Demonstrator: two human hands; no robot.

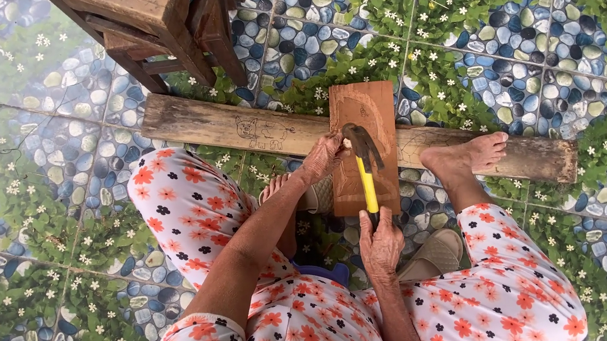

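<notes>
The right hand [380, 243] wraps its grip tight around the lower end of the yellow-handled claw hammer [364, 165], whose dark steel head sits over the small reddish wood board [363, 141]. The left hand [320, 158] pinches something too small to make out against that board's left edge. The hammer looks head-heavy and rigid, best held low on the handle. The board lies across a long weathered plank [233, 129] on the tiled floor [538, 23]; a bare foot [470, 156] rests on the plank just right of the board.

A plank [216, 124] lies on the floor [19, 197] from ten to four o'clock. A board [374, 108] rests across its middle, with a stool [161, 23] behind at eleven o'clock and a foot [466, 157] on the plank at three.
</notes>
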